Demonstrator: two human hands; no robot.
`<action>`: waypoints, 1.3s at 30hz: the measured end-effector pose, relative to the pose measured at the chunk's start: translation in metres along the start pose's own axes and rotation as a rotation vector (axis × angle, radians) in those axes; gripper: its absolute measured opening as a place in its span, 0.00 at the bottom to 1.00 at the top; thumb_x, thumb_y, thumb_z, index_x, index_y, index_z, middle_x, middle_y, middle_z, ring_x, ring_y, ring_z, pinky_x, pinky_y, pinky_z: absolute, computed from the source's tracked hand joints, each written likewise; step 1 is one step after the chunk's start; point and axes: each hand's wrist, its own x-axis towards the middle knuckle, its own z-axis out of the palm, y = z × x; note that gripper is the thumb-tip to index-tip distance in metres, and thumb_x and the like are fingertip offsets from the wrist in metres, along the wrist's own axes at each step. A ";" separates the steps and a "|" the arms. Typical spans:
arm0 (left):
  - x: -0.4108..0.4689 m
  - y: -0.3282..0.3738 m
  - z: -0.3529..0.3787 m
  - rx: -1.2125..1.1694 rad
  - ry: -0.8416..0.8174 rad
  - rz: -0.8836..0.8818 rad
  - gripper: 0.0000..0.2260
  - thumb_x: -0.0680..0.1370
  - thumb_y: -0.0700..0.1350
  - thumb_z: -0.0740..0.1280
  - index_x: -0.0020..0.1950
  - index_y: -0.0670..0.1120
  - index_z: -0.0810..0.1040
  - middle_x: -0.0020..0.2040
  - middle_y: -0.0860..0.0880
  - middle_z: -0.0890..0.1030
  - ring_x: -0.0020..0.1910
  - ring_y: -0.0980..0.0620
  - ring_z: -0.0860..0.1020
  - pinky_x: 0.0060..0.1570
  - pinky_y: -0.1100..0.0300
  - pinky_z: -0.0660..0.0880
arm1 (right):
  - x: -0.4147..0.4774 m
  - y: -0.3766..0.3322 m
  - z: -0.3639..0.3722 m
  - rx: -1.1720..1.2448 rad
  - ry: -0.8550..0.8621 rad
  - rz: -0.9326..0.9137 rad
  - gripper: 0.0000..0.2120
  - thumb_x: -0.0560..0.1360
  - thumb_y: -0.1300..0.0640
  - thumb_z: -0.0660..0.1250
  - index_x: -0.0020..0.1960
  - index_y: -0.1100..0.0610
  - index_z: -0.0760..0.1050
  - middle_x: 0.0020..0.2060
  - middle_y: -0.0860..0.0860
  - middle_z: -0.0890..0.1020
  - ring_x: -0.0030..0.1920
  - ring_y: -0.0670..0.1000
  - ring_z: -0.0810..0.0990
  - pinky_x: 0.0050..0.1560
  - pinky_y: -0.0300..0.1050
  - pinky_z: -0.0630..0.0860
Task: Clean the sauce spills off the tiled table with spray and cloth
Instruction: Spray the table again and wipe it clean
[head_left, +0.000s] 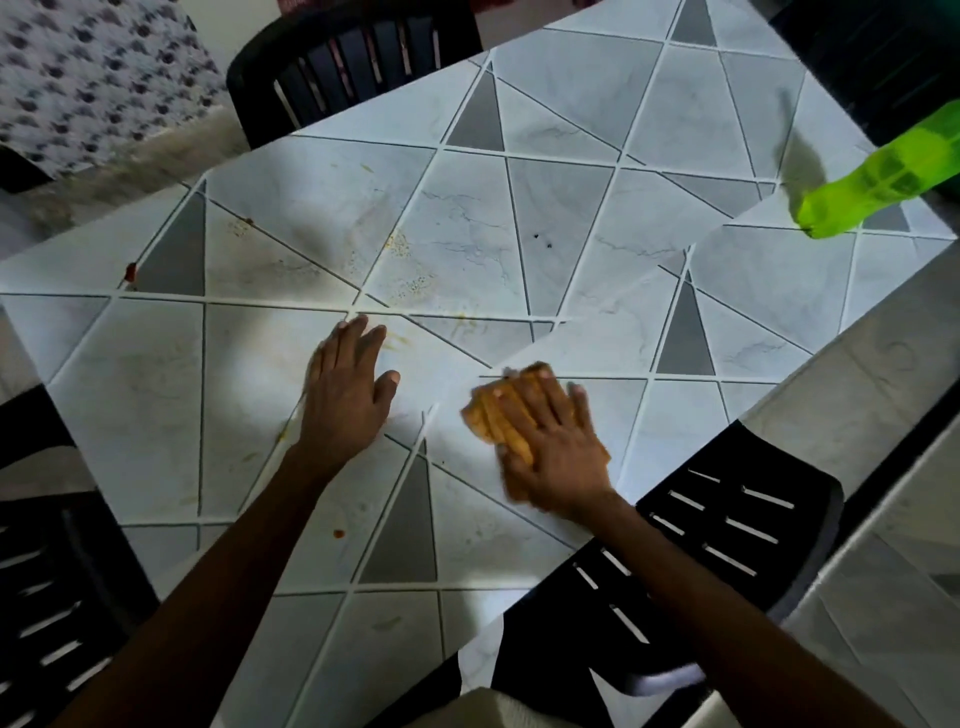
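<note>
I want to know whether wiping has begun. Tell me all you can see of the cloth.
The cloth is orange-yellow and looks soft and ribbed, bunched into a small pad. It lies flat on a pale tile of the tiled table, near the table's right-hand edge. The right hand presses down on it with straight, spread fingers and covers most of it, so only its margins show around the hand. Its outline is blurred, so weave and stains cannot be told.
</note>
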 end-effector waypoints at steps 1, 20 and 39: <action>-0.002 0.000 0.001 -0.010 0.010 -0.002 0.26 0.78 0.52 0.60 0.75 0.44 0.65 0.77 0.43 0.63 0.76 0.41 0.60 0.73 0.42 0.61 | 0.010 0.015 -0.004 0.011 -0.003 0.103 0.34 0.78 0.38 0.56 0.82 0.44 0.52 0.82 0.47 0.50 0.82 0.58 0.46 0.78 0.64 0.44; 0.003 -0.026 -0.006 -0.119 0.128 -0.078 0.25 0.79 0.53 0.58 0.73 0.43 0.70 0.74 0.44 0.68 0.75 0.42 0.63 0.72 0.44 0.61 | 0.120 0.010 -0.018 0.066 0.100 0.395 0.34 0.80 0.38 0.50 0.82 0.49 0.48 0.82 0.52 0.50 0.81 0.61 0.45 0.77 0.69 0.47; 0.029 -0.069 -0.022 -0.116 0.193 -0.164 0.26 0.74 0.51 0.65 0.70 0.40 0.73 0.71 0.42 0.73 0.70 0.41 0.70 0.66 0.45 0.69 | 0.249 -0.081 -0.026 0.134 0.122 0.515 0.38 0.78 0.37 0.52 0.82 0.53 0.47 0.82 0.57 0.50 0.80 0.66 0.44 0.76 0.71 0.45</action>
